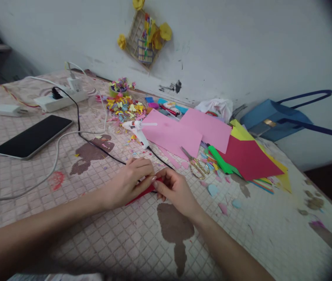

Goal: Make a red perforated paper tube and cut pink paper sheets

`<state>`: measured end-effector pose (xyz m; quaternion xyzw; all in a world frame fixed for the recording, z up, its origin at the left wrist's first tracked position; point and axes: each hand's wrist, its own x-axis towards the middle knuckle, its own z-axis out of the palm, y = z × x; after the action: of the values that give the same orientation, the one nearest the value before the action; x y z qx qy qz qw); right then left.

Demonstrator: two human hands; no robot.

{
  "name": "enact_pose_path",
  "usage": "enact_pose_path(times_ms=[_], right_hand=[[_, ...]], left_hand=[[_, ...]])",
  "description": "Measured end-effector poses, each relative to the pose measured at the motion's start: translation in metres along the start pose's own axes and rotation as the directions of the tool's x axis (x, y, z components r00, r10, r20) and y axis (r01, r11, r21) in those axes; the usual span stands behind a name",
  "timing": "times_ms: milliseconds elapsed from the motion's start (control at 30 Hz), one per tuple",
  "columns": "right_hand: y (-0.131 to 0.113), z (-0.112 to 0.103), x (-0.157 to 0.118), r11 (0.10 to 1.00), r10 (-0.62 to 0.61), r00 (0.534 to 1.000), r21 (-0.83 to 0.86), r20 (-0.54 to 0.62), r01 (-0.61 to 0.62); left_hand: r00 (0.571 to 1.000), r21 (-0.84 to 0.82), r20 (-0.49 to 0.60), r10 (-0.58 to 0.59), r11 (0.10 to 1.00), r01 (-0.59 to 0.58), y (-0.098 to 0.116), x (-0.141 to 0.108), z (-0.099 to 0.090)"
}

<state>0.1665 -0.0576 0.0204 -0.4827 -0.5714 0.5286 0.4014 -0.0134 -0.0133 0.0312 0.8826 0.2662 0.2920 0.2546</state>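
Note:
A narrow piece of red paper is between my two hands, low over the quilted tabletop. My left hand is closed on its upper side, fingers bent and pressed together. On the right, my right hand pinches the paper's end between thumb and curled fingers, and the fingertips of both hands meet there. Part of the paper is hidden under my left hand. Just beyond my hands lies a white glue gun with its black cord. Gold-handled scissors rest open to the right.
Pink sheets, a red sheet and a green roll lie right of the glue gun. Paper scraps are heaped behind it. A tablet, power strip and cables are left; a blue bag stands back right.

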Motion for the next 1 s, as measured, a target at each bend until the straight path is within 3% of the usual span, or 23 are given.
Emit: enact_pose_path(times_ms=[67, 167, 267, 400, 600, 800, 900, 1000], right_hand=[[0.000, -0.001, 0.000, 0.999, 0.009, 1.000, 0.032, 0.012, -0.009], [-0.001, -0.002, 0.000, 0.997, 0.021, 1.000, 0.076, 0.019, -0.022], [-0.001, -0.005, 0.001, 0.991, 0.039, 0.999, 0.127, 0.022, -0.042], [0.000, -0.010, 0.002, 0.980, 0.054, 0.998, 0.193, 0.017, -0.056], [-0.001, -0.020, 0.004, 0.951, 0.088, 0.996, 0.299, -0.004, -0.083], [-0.005, -0.038, 0.009, 0.930, 0.033, 0.990, 0.367, -0.136, 0.019], [-0.002, -0.038, 0.009, 0.939, 0.013, 0.989, 0.341, -0.148, 0.039], [0.001, -0.030, 0.006, 0.972, -0.044, 0.995, 0.227, -0.092, 0.064]], left_hand=[[0.997, -0.057, -0.037, -0.063, 0.997, 0.061, -0.002, 0.001, 0.000], [0.966, -0.197, -0.075, -0.248, 0.953, 0.230, -0.008, 0.004, -0.002], [0.923, -0.383, 0.016, -0.384, 0.850, 0.360, -0.012, 0.007, -0.003], [0.890, -0.524, 0.113, -0.442, 0.734, 0.431, -0.013, 0.009, -0.003], [0.869, -0.560, 0.118, -0.480, 0.691, 0.458, -0.015, 0.008, -0.005], [0.790, -0.464, -0.041, -0.611, 0.712, 0.527, -0.018, 0.010, -0.010], [0.787, -0.555, 0.069, -0.613, 0.632, 0.541, -0.016, 0.011, -0.009], [0.784, -0.696, 0.359, -0.505, 0.415, 0.586, -0.011, 0.009, -0.007]])
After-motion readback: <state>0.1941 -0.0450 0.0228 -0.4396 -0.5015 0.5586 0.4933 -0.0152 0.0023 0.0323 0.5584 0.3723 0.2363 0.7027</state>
